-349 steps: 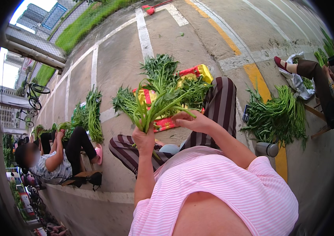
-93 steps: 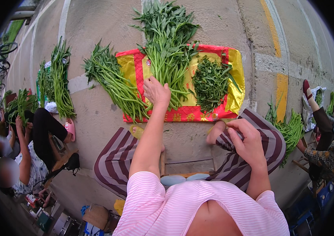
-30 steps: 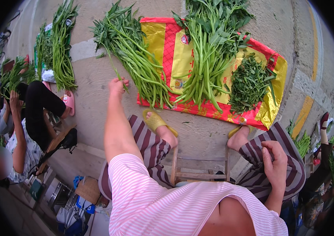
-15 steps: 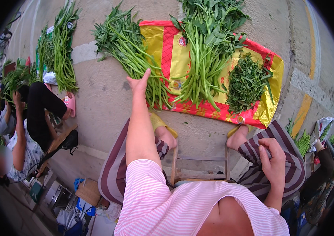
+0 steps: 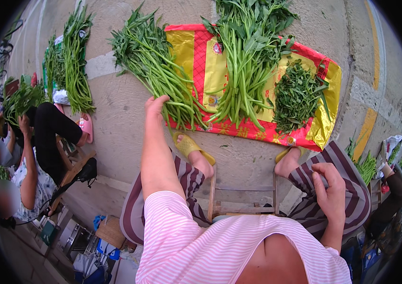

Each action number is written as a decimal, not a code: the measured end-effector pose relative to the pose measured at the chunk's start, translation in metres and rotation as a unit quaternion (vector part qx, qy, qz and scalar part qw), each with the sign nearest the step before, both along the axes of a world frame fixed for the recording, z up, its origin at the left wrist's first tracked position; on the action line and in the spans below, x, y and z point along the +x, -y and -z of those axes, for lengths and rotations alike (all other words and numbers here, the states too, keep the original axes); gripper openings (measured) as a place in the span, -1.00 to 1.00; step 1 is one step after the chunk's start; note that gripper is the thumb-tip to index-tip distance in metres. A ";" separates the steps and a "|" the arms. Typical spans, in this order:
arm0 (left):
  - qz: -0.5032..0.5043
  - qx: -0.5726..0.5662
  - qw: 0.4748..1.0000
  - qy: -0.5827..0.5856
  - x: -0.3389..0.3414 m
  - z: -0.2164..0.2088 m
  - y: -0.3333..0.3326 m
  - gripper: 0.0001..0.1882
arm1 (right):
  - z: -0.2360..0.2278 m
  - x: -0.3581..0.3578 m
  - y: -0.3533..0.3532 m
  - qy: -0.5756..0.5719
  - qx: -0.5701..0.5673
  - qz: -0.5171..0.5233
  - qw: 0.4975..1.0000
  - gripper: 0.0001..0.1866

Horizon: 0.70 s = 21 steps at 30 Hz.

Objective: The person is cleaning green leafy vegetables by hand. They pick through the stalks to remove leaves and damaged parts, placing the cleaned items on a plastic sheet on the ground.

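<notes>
Grey concrete ground [image 5: 115,123] with painted white and yellow lines ran behind everything; a co-worker in a pale patterned top [image 5: 28,184] sat at far left. A shiny red-and-gold plastic sheet [image 5: 182,47] lay ahead of the person. On it, center: a thick bundle of long green stalks [image 5: 243,80], leafy ends pointing away, cut ends toward the person. To its right: a low heap of short dark-green leafy pieces [image 5: 298,99]. To its left: a looser bundle of slim green leafy stems [image 5: 163,75], leaves on bare concrete, cut ends over the sheet's left edge. That looser bundle's long axis slanted from far left to near right. The bare left hand [image 5: 155,108] was at its left side, by the stalks and apparently touching them; fingers partly hidden, couldn't tell if gripping. The bare right hand [image 5: 329,189] hung half-curled over the right leg of the brown-and-grey striped trousers [image 5: 350,199], nothing visible in it, palm hidden, well apart from that bundle. Left hand clearly nearer.
</notes>
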<state>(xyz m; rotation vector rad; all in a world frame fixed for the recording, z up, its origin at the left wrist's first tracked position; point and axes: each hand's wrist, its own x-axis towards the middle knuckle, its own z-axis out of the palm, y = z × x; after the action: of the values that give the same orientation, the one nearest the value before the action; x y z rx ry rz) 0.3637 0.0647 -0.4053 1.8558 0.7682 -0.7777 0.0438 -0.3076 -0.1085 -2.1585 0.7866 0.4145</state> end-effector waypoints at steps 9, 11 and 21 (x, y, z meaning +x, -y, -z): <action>0.000 0.079 0.986 0.148 -0.021 0.034 0.013 -0.45 | -0.001 0.003 -0.002 0.006 0.002 -0.006 1.000 -0.88; -0.062 -0.012 0.998 0.030 -0.014 0.027 0.008 -0.49 | -0.002 0.005 -0.003 0.006 0.001 -0.007 1.000 -0.88; -0.013 0.007 1.000 0.012 0.001 0.008 0.001 -0.63 | -0.002 0.006 -0.004 0.016 -0.006 -0.008 1.000 -0.88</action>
<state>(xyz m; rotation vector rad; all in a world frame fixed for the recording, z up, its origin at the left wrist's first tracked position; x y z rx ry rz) 0.3648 0.0637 -0.4130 1.8608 0.7835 -0.7350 0.0495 -0.3039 -0.1067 -2.1776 0.7565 0.3822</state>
